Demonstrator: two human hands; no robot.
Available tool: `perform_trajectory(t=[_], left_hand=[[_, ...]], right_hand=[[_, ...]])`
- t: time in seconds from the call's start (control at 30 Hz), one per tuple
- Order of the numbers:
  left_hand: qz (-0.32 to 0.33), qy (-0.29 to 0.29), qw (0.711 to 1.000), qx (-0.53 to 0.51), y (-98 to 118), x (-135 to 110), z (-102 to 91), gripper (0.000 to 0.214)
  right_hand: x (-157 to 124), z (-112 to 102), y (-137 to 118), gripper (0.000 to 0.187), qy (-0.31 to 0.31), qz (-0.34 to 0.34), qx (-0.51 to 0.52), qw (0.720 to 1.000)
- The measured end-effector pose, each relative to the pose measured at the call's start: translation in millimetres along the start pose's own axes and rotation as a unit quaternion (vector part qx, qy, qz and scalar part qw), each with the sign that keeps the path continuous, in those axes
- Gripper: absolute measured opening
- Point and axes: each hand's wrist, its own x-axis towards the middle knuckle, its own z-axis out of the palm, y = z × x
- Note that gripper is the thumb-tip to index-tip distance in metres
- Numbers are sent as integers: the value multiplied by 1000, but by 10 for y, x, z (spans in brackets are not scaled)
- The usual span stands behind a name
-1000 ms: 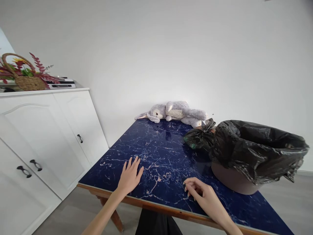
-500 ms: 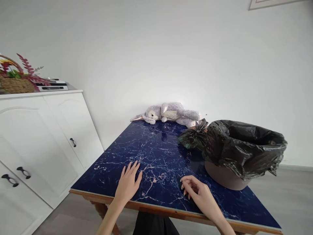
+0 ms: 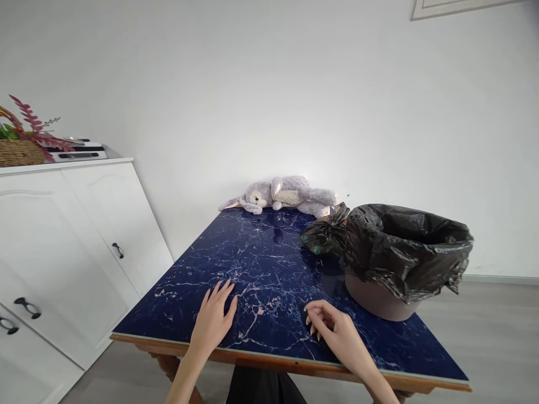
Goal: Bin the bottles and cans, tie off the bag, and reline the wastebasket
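Flat and spread, the fingers (image 3: pixel 219 293) of the left hand (image 3: pixel 211 320) lie palm-down on the dark blue marbled worktop (image 3: pixel 261 264), holding nothing. Just to their right, the right hand (image 3: pixel 337 332) rests on the same surface with its fingers (image 3: pixel 314 314) curled loosely inward, tips touching the worktop, nothing between them. Both hands sit close to the near wooden edge, apart from each other.

Beyond the right fingers, near but not touching, stands a brown bin (image 3: pixel 374 297) lined with a black bag (image 3: pixel 404 247) that is folded over its rim; a knotted bunch of the bag (image 3: pixel 322 235) sticks out on the side toward the left hand. Farther off, past both sets of fingers at the far end of the worktop against the wall, a grey plush toy (image 3: pixel 286 193) lies on its side.

Well to the left of the left fingers stands a white cabinet (image 3: pixel 71 235) with dark handles, carrying a woven basket (image 3: pixel 17 151) of red foliage
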Motion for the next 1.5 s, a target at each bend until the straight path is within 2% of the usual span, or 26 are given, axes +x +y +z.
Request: perform_trajectory(t=[0.8, 1.1, 1.27, 1.5], left_hand=[[5, 2, 1000, -4, 7, -19, -22, 51], [3, 24, 1000, -12, -24, -1, 28, 50], [-4, 13, 1000, -11, -12, -3, 17, 52], [0, 14, 1000, -18, -12, -16, 17, 51]], right_hand=[[-1, 3, 40, 48, -5, -3, -2, 1000], [8, 10, 16, 50, 1, -2, -11, 1000], [7, 2, 12, 51, 1, -1, -16, 1000], [14, -3, 100, 52, 41, -1, -29, 999]])
